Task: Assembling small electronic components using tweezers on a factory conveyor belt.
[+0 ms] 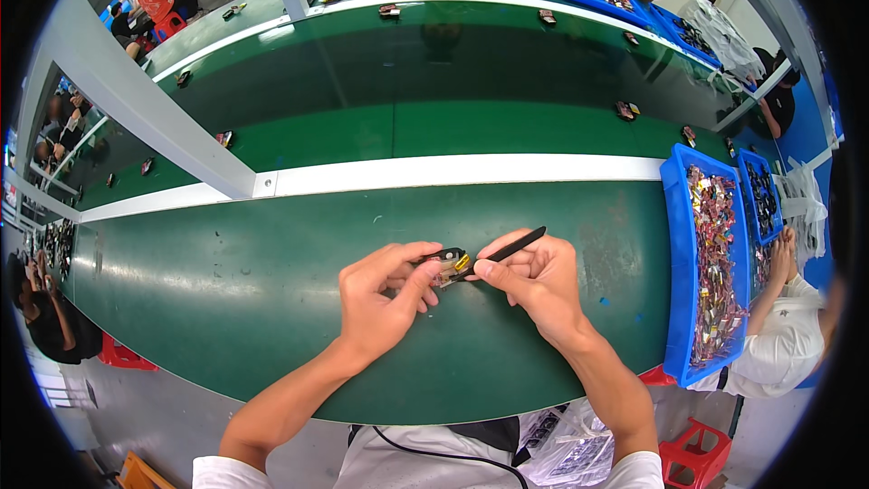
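Note:
Above the middle of the green bench [262, 344], my left hand [382, 294] pinches a small black electronic device [450, 263] between thumb and fingers. The device's inside is exposed, with a yellow part and some clear or pale pieces showing. My right hand [540, 282] grips black tweezers [518, 244] like a pen, their wide end pointing up to the right. The tweezers' tip reaches the right side of the device, beside the yellow part. Fingers partly cover the device, so its finer details are hidden.
To my right stands a blue tray [679, 308] heaped with small wired parts; another blue tray [759, 195] with black pieces lies behind it. A white rail [453, 169] separates my bench from a green conveyor [344, 131] carrying several small devices. A grey post [154, 81] rises at left. Co-workers sit across and at both sides.

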Available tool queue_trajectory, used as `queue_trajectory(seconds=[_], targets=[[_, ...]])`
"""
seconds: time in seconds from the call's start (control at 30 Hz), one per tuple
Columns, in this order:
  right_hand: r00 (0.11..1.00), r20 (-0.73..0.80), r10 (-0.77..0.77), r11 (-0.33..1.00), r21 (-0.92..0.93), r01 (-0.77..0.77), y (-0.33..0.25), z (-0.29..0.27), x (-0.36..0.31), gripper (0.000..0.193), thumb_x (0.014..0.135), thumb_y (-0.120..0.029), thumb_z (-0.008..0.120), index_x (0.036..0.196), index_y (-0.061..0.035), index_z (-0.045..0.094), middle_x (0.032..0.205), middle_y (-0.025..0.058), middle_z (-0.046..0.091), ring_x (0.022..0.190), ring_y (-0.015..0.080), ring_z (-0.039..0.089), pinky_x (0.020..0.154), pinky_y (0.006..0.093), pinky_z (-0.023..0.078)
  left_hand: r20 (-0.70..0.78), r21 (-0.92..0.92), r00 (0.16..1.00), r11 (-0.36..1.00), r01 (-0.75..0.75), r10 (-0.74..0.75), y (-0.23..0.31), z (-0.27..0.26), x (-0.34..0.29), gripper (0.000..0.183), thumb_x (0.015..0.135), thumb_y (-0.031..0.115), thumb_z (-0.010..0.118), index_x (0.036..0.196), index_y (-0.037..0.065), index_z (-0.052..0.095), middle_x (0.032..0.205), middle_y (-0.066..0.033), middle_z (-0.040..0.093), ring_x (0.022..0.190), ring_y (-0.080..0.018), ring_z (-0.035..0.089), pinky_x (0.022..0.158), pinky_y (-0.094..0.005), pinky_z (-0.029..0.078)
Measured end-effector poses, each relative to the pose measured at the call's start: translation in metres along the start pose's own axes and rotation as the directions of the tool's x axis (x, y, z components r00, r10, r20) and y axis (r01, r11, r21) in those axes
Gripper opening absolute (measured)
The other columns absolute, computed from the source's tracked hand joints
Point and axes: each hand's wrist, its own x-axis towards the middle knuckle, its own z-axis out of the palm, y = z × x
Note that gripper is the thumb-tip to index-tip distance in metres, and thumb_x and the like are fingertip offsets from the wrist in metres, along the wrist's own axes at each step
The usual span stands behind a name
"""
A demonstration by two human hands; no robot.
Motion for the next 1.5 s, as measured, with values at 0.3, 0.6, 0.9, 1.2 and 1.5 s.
queue_trajectory(seconds=[0.3,0.6,0.9,1.2,1.5], targets=[[0.99,0.006,-0.142,0.985,-0.101,0.142,0.006,0.001,-0.002,0.009,0.088,0.005,0.073,0.097,0.0039,0.07,0.076,0.0017,0.069,0.053,-0.0028,0.042,0.046,0.0176,0.029,0.135,-0.273,0.945,0.906,0.324,-0.297,0.003,-0.005,0.005,0.024,0.098,0.005,0.064,0.118,-0.008,0.066,0.081,-0.0114,0.07,0.064,-0.0142,0.068,0.052,-0.0243,0.053],[0.913,-0.032,-0.407,0.901,-0.181,0.395,0.013,0.005,-0.004,0.01,0.084,0.004,0.078,0.093,0.0028,0.072,0.072,0.0021,0.069,0.048,-0.0018,0.041,0.045,0.0181,0.028,0.219,-0.377,0.93,0.854,0.359,-0.294,0.002,-0.011,0.009,0.027,0.101,0.012,0.062,0.117,-0.009,0.065,0.09,-0.0169,0.07,0.062,-0.0209,0.07,0.047,-0.0263,0.054],[0.808,-0.018,-0.589,0.741,-0.411,0.531,0.017,0.008,-0.007,0.009,0.078,0.0,0.082,0.084,-0.0031,0.076,0.076,0.003,0.076,0.042,0.0022,0.047,0.042,0.0202,0.033,0.265,-0.42,0.927,0.834,0.359,-0.266,0.001,-0.011,0.008,0.031,0.102,0.015,0.06,0.123,-0.007,0.062,0.099,-0.0198,0.069,0.068,-0.0236,0.072,0.048,-0.0275,0.056],[0.759,0.026,-0.65,0.662,-0.472,0.582,0.014,0.009,-0.008,0.01,0.077,-0.001,0.083,0.084,-0.0033,0.076,0.07,0.0027,0.074,0.039,0.0039,0.046,0.041,0.0207,0.033,0.247,-0.394,0.929,0.847,0.357,-0.277,0.005,-0.007,0.008,0.028,0.102,0.009,0.06,0.124,-0.008,0.06,0.1,-0.0195,0.069,0.069,-0.0243,0.072,0.047,-0.0275,0.057],[0.776,0.003,-0.631,0.674,-0.494,0.55,0.011,0.01,-0.009,0.011,0.076,-0.002,0.084,0.083,-0.0029,0.076,0.065,0.0018,0.071,0.039,0.0033,0.046,0.04,0.0202,0.031,0.177,-0.341,0.951,0.89,0.301,-0.254,0.007,-0.003,0.004,0.028,0.101,0.007,0.062,0.124,-0.008,0.06,0.097,-0.019,0.071,0.073,-0.0213,0.073,0.053,-0.0277,0.058]])
